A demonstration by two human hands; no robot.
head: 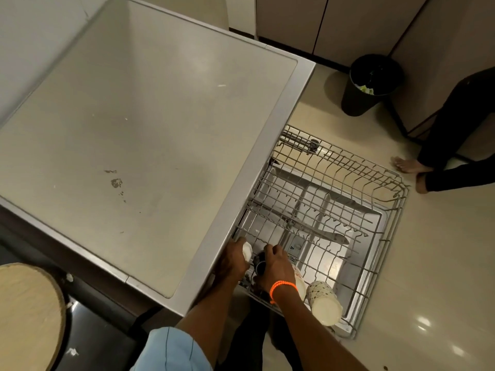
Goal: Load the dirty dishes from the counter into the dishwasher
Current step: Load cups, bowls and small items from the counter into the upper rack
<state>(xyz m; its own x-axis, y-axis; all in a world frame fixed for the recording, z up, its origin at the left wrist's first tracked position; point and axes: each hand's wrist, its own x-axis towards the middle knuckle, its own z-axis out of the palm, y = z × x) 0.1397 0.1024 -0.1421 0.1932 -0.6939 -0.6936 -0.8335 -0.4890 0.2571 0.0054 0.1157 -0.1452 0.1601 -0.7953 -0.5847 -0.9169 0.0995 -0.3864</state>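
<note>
Two hands are working low in the near corner of the pulled-out dishwasher rack (380, 183), tucked just under the counter (134, 129) edge. The left hand (231, 259) is curling around a small white cup (247, 251); the right hand (276, 266), orange band at the wrist, is closing on a dark cup (259, 265) between the two hands. Two cups are already lying on their sides just right of the right wrist: a plain one (301, 286) and a patterned one (325, 303). Judging the step: seat each cup mouth-down between tines, apart from its neighbour, tilted enough for draining. The counter edge is crowding the left hand, so lowering straight down should be avoiding knocks.
</note>
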